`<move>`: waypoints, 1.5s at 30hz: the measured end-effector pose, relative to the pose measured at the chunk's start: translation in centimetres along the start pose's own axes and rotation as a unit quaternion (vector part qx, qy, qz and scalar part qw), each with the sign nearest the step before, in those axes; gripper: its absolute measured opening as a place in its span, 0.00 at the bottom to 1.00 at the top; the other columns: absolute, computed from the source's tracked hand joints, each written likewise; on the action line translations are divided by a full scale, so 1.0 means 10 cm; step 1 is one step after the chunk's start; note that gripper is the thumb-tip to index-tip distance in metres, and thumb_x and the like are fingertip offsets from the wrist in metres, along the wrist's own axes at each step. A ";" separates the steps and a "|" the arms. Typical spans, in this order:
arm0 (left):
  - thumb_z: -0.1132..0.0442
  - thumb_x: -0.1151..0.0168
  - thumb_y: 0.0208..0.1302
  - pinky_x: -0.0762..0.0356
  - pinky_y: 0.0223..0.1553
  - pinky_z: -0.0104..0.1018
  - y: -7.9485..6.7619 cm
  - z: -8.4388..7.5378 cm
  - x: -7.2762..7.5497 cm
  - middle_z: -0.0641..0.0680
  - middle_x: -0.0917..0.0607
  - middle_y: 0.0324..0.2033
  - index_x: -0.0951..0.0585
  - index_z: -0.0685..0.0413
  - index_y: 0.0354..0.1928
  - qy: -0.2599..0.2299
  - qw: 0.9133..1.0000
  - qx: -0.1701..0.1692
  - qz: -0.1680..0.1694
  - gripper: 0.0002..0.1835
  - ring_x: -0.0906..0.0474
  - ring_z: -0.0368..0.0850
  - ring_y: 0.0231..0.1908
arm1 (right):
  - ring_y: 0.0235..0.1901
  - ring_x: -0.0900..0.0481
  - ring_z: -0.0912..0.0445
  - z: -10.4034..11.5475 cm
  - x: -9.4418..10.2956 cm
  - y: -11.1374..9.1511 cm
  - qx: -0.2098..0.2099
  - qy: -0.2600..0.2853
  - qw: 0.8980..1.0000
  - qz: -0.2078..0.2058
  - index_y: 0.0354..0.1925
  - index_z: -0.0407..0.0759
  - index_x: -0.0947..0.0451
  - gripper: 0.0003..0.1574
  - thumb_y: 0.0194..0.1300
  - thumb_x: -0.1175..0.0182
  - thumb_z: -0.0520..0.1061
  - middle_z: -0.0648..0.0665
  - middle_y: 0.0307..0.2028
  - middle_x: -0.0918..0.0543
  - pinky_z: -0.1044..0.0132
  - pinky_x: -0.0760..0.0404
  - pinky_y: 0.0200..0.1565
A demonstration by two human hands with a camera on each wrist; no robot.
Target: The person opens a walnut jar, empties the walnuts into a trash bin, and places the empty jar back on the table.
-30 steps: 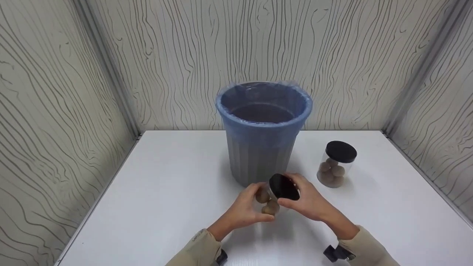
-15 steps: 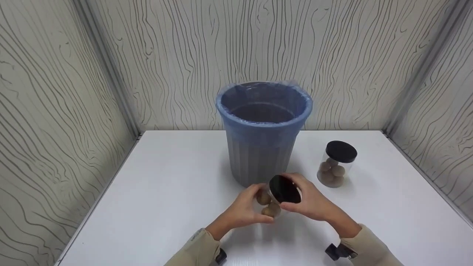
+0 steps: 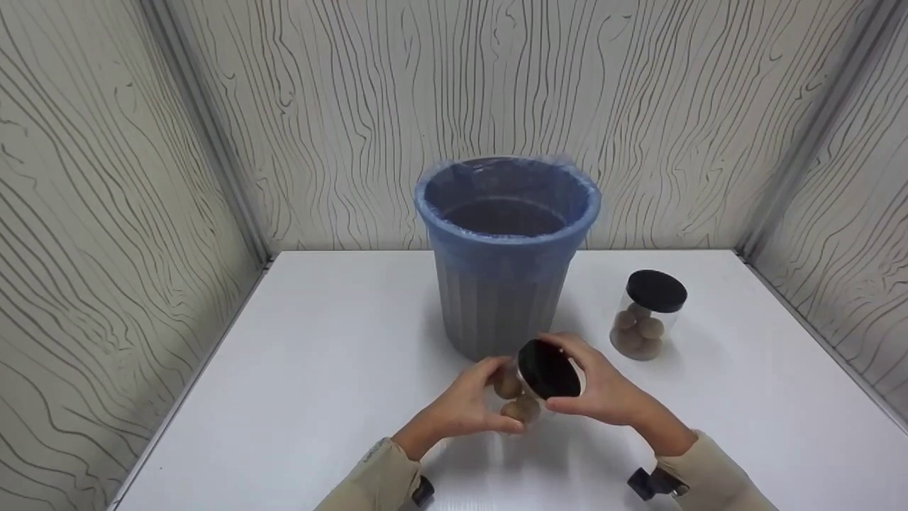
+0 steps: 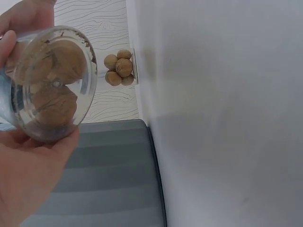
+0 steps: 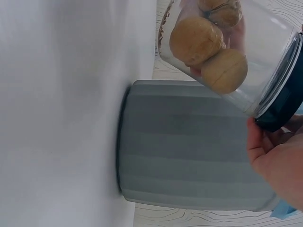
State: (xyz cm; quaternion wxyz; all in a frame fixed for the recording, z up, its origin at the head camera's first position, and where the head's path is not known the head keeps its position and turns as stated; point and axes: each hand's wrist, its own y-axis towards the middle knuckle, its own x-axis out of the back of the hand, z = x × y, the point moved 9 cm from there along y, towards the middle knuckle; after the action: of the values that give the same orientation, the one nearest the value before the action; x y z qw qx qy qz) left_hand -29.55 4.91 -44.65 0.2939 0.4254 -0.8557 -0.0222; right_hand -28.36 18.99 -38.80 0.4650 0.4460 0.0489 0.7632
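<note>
Head view: a slanted, two-handed hold

The left hand curls its fingers round a clear, plastic-looking, cylindrical jar of round brown balls, above the flat white worktop; the right hand pinches its round black lid in its fingers. Should the lid give suddenly at this slant, balls could spill. The lid end points up toward the right fingers; the long axis slopes down leftward past the left fingers.

Left grip and right grip curled, close together
</note>
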 end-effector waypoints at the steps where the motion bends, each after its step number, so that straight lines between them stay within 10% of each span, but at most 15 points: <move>1: 0.48 0.25 0.47 0.33 0.58 0.36 0.00 0.00 0.00 0.43 0.28 0.58 0.34 0.45 0.66 -0.001 1.000 0.001 0.001 0.43 0.32 0.37 0.57 | 0.54 0.30 0.54 0.00 0.00 0.00 0.002 0.003 1.000 0.002 0.65 0.37 0.36 0.49 0.48 0.27 0.48 0.45 0.58 0.28 0.66 0.31 0.55; 25: 0.52 0.26 0.49 0.36 0.60 0.34 -0.02 -0.03 -0.05 0.43 0.28 0.58 0.36 0.50 0.67 -0.048 0.997 -0.002 0.054 0.43 0.32 0.37 0.57 | 0.62 0.36 0.52 0.07 -0.03 -0.05 0.025 0.075 0.995 0.054 0.68 0.33 0.42 0.53 0.47 0.30 0.42 0.35 0.62 0.35 0.67 0.39 0.62; 45: 0.50 0.24 0.44 0.34 0.59 0.34 -0.04 0.04 0.08 0.42 0.27 0.56 0.34 0.49 0.65 -0.015 0.999 0.036 -0.004 0.45 0.31 0.36 0.57 | 0.58 0.34 0.54 0.08 0.11 -0.05 0.020 0.040 0.999 -0.005 0.67 0.37 0.40 0.49 0.50 0.32 0.42 0.41 0.61 0.32 0.73 0.39 0.59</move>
State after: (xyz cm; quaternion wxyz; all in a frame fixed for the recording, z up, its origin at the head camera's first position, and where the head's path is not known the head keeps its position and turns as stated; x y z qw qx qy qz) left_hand -29.84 4.00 -44.69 0.2653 0.4384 -0.8587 0.0005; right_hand -27.59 19.82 -37.89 0.4574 0.4238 0.0846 0.7772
